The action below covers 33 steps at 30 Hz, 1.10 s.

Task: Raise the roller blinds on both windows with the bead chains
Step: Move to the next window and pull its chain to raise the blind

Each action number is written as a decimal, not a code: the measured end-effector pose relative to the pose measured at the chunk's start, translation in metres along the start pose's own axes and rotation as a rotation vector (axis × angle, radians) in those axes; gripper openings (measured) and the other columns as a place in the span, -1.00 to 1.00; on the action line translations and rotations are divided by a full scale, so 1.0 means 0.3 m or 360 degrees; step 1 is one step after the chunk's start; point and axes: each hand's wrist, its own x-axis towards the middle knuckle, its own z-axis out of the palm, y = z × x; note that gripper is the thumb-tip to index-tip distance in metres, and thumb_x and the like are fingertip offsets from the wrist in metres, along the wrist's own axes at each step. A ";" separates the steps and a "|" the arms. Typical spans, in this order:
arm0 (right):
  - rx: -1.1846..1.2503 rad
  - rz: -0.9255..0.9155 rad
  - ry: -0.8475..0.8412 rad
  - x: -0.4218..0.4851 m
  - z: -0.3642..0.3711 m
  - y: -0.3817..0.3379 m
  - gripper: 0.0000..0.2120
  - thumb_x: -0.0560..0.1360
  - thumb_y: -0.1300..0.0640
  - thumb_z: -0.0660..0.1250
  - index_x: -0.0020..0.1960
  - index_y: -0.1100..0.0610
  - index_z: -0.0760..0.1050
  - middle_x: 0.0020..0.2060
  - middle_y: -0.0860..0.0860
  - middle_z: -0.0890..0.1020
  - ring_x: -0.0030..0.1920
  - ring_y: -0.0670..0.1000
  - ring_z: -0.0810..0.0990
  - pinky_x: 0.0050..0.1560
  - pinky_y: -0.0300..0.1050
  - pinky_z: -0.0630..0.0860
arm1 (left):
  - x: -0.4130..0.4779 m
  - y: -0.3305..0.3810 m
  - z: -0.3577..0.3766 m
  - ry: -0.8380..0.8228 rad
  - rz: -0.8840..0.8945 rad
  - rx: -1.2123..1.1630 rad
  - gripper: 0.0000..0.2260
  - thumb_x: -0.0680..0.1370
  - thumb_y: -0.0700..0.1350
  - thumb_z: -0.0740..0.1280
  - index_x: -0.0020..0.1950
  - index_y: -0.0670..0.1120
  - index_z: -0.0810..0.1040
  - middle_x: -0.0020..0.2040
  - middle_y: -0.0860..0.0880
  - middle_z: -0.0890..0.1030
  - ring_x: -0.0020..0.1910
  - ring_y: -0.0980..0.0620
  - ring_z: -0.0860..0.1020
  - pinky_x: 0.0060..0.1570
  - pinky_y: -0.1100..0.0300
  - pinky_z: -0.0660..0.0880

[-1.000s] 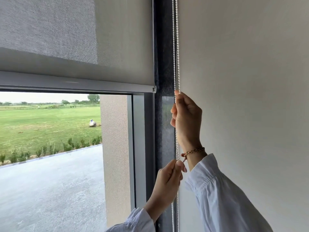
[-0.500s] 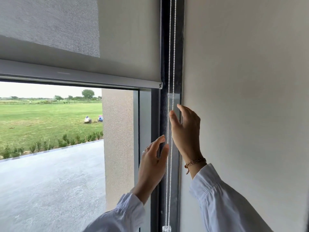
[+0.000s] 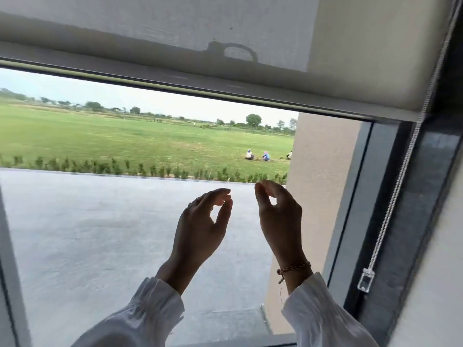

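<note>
white sleeves (image 3: 150, 319) lead up to both hands, raised before the glass: left hand (image 3: 200, 226) and right hand (image 3: 278, 221) loosely curled, holding nothing. chain (image 3: 398, 181) hangs apart at right. blind (image 3: 175, 28) covers the window's top.

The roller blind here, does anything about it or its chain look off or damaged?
Nothing looks damaged. The roller blind is partly raised, its bottom bar straight along its length. The bead chain hangs free by the right frame, ending in a clear weight. Both the left hand and right hand hold nothing.
</note>
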 end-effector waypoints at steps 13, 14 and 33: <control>0.0919 -0.0312 -0.0833 -0.618 1.186 -1.067 -0.77 0.51 0.04 0.28 0.09 0.11 0.58 0.01 0.02 0.68 -0.04 -0.12 0.58 -0.09 -0.43 0.37 | -0.214 -0.401 -1.586 0.0544 -0.0474 0.0914 -0.69 0.49 0.08 0.18 0.17 0.01 0.51 -0.04 0.17 0.57 -0.07 0.18 0.57 -0.05 0.47 0.40; 0.0982 -0.0340 -0.0892 -0.677 1.283 -1.157 -0.77 0.51 0.03 0.28 0.09 0.11 0.58 0.00 0.01 0.68 -0.06 -0.14 0.58 -0.12 -0.46 0.38 | -0.234 -0.440 -1.710 0.0584 -0.0497 0.0955 -0.69 0.49 0.09 0.18 0.16 0.02 0.51 -0.04 0.17 0.59 -0.07 0.18 0.58 -0.05 0.45 0.42; 0.1736 -0.0281 -0.1684 -1.362 2.892 -2.536 -0.77 0.52 -0.05 0.23 0.03 0.04 0.57 -0.22 -0.22 0.59 -0.22 -0.11 0.64 -0.15 -0.31 0.49 | -0.297 -1.285 -3.574 0.1165 -0.0804 0.1479 -0.78 0.52 -0.04 0.26 0.13 -0.04 0.53 -0.04 -0.06 0.68 -0.07 0.01 0.63 0.02 0.10 0.57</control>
